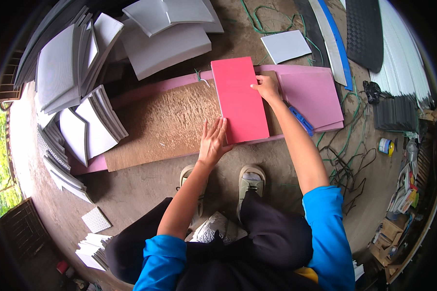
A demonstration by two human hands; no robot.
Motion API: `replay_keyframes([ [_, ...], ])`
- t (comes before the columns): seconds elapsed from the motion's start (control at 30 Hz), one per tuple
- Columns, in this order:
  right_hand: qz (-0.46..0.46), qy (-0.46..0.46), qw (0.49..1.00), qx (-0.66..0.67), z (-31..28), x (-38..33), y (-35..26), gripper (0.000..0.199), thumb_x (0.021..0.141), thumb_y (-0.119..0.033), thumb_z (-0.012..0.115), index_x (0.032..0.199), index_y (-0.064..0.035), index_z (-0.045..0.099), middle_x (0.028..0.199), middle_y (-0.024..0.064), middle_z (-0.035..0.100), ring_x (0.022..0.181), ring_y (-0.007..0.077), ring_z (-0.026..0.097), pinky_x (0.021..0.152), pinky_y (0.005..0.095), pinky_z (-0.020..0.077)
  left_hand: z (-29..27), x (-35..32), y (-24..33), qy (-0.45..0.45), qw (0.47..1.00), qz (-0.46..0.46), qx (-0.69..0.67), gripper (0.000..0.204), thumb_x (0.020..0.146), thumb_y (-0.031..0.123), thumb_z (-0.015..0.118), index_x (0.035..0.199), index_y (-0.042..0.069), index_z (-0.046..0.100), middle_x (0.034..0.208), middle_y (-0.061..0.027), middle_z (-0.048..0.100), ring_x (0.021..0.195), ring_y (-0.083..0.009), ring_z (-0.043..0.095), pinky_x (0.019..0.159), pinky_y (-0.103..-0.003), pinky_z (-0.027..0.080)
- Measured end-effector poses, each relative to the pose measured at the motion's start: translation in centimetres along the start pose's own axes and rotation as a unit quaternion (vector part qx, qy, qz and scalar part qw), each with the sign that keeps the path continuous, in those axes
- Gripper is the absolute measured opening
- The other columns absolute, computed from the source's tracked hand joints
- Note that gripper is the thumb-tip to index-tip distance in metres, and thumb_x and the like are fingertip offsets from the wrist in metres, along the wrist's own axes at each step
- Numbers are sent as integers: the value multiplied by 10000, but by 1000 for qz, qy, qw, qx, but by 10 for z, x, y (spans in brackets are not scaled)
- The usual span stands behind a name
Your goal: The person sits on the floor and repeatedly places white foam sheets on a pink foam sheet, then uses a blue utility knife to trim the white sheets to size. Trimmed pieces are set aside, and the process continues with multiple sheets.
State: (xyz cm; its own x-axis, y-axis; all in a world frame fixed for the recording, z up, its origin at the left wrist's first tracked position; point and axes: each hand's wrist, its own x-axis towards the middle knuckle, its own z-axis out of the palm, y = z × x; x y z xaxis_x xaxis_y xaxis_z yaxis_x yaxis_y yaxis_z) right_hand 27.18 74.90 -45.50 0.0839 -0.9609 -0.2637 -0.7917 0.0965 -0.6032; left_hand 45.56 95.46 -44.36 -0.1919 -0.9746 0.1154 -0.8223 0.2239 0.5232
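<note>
A red rectangular sheet, perhaps foam or board, lies crosswise on a scratched brown board. My left hand rests against the sheet's near left edge, fingers stretched out and flat. At its far right edge, my right hand is closed on the sheet, thumb on top; the fingertips are partly hidden. A blue utility knife lies just right of my right forearm, beside a pink sheet. Under the board, a longer pink slab shows along the edges.
Stacks of white and grey foam sheets crowd the left and far left. A white sheet lies beyond the board. Green and black cords tangle on the right floor, near a small jar. My shoes stand close in front.
</note>
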Motion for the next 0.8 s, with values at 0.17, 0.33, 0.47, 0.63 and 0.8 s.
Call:
replay_keyframes([
  [0.17, -21, -46, 998, 49, -6, -35, 24, 544, 685, -126, 738, 1178, 11, 552, 1140, 228, 575, 1063, 311, 568, 918, 358, 436, 3, 4, 4, -9, 999, 21, 27, 954, 559, 287, 788, 1341, -14, 332, 1289, -152, 488, 1261, -262, 398, 1094, -493, 204],
  [0.33, -13, -20, 999, 43, -8, -90, 20, 535, 686, -169, 742, 1162, 3, 568, 1030, 211, 558, 978, 351, 551, 861, 401, 442, 2, 0, 2, 14, 999, 26, 35, 1001, 510, 238, 820, 1343, -18, 329, 1243, -150, 529, 1246, -263, 420, 1086, -502, 216],
  [0.47, -39, 6, 996, 78, -7, -99, 23, 511, 693, -154, 731, 1146, 19, 571, 950, 210, 542, 908, 345, 555, 806, 398, 448, 5, 2, 0, 31, 998, 50, 30, 997, 501, 242, 826, 1333, -22, 346, 1245, -164, 524, 1242, -270, 424, 1076, -483, 256],
  [0.63, -38, -6, 996, 82, -12, -99, 21, 527, 680, -137, 741, 1151, 25, 567, 949, 210, 544, 902, 342, 559, 802, 393, 451, 10, 4, -6, 32, 997, 63, 19, 913, 556, 220, 798, 1316, -40, 363, 1272, -202, 488, 1229, -306, 436, 1066, -485, 282],
  [0.8, -24, -35, 997, 62, -17, -96, 18, 530, 687, -134, 742, 1155, 36, 559, 984, 218, 551, 933, 341, 564, 831, 384, 454, 12, 1, -5, 41, 998, 57, -4, 911, 557, 195, 801, 1318, -44, 362, 1268, -230, 483, 1234, -331, 426, 1057, -506, 283],
])
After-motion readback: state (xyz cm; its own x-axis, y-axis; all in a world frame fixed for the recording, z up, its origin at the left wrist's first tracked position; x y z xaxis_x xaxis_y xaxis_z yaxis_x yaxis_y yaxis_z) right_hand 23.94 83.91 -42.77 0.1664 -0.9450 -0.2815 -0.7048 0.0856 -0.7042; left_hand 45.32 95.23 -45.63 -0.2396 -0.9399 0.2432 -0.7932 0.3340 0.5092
